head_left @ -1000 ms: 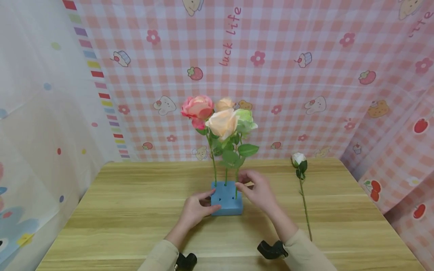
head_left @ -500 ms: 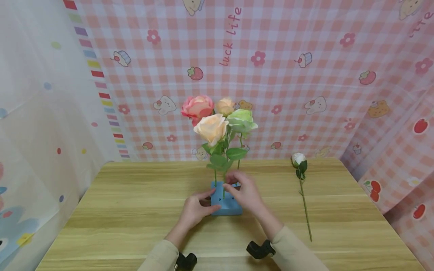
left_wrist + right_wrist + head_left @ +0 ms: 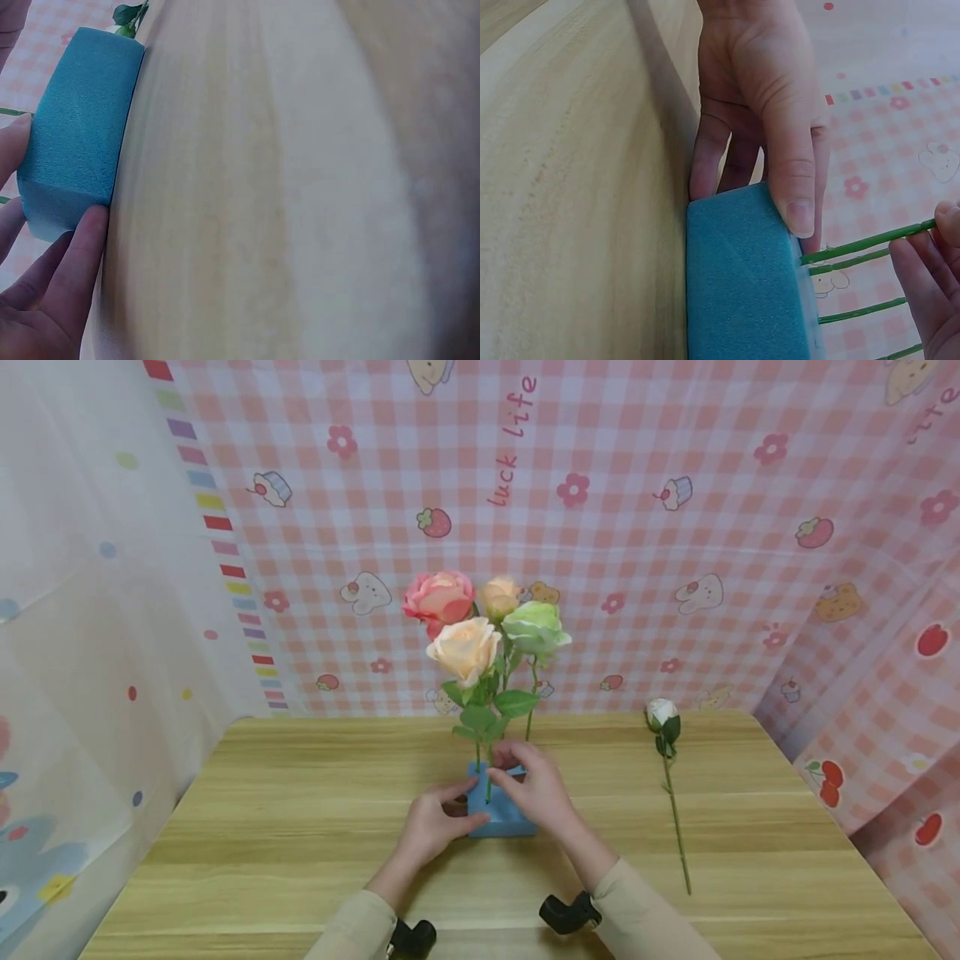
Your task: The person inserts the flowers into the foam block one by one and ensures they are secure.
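Observation:
A blue foam block (image 3: 510,825) rests on the table, pierced with small holes on top. My left hand (image 3: 431,822) grips its left side, thumb on the top near the front. Between thumb and fingers my right hand (image 3: 534,785) pinches the green stem (image 3: 870,241) of a peach rose (image 3: 465,649). The stem's lower end is right at a front left hole. Behind it, a pink rose (image 3: 438,596), a smaller peach rose (image 3: 500,597) and a green rose (image 3: 537,625) stand upright in the block's back row, their stems partly hidden by leaves and my right hand.
On the right of the wooden table (image 3: 300,827) lies a white rose (image 3: 662,713), its long stem pointing toward the front. A pink checked cloth (image 3: 622,568) hangs just behind the table. Black wrist mounts (image 3: 568,913) sit below my sleeves.
My right hand has carried the held peach rose leftward and slightly down, from the block's right side to the front left hole. The left hand has stayed on the block.

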